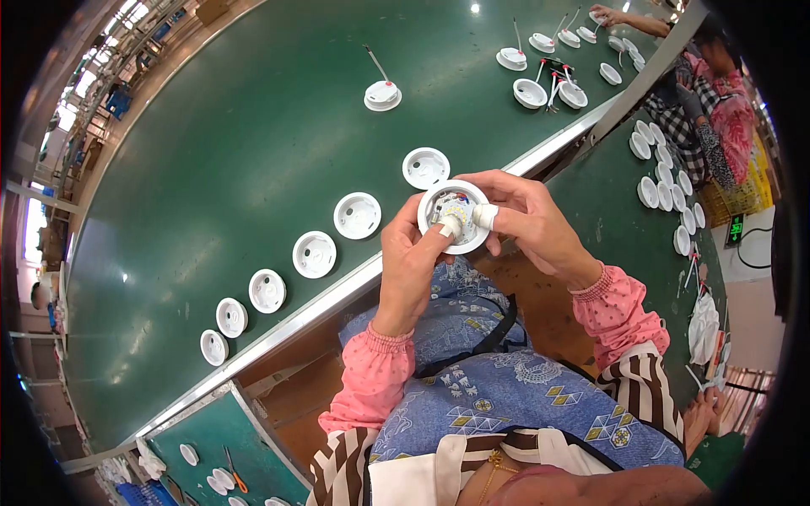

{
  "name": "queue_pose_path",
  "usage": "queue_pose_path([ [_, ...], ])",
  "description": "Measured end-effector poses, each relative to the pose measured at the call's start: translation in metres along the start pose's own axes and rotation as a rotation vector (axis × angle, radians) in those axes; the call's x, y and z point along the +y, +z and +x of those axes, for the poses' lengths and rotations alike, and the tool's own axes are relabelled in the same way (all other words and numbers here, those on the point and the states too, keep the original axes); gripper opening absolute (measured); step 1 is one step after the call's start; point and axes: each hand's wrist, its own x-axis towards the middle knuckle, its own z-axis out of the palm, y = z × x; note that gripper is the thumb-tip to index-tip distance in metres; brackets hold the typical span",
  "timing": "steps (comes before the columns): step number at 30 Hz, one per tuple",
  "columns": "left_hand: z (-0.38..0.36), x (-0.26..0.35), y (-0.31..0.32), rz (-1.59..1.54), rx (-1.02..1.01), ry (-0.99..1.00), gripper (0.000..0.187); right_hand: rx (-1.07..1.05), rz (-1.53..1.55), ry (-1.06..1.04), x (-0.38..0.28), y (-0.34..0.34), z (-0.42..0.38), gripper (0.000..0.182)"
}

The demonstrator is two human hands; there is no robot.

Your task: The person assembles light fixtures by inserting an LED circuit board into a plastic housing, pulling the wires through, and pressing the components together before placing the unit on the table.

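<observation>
Between my two hands I hold a round white lamp housing (pixel 429 221), with an LED board (pixel 456 207) showing inside its rim. My left hand (pixel 407 261) grips the left side, its taped thumb pressing on the board. On the right side, my right hand (pixel 531 221) has its fingers around the rim and its taped thumb at the board's edge. Just beyond my hands lies an empty white housing (pixel 426 168) on the green table. More white housings (pixel 357 216) lie in a row to the left along the table edge.
The green conveyor table (pixel 245 143) has a metal edge (pixel 329 299). A housing with an upright wire (pixel 382 95) stands farther off; several wired ones gather at upper right. A co-worker's hand (pixel 609 15) touches one there. Orange-handled scissors (pixel 237 476) lie on a lower-left side table.
</observation>
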Motion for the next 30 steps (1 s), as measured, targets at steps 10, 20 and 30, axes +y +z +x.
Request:
queue_pose_path([
  [10,0.002,-0.007,0.003,-0.030,-0.066,0.012,0.040,0.069,-0.065,-0.027,-0.003,0.002,-0.003,0.044],
  [20,0.000,-0.007,0.006,0.039,0.006,0.038,0.036,0.080,-0.140,-0.057,0.001,0.008,-0.003,0.046],
  [30,0.011,-0.014,0.006,-0.311,-0.233,-0.057,0.051,0.215,-0.122,-0.203,0.003,0.011,-0.009,0.043],
])
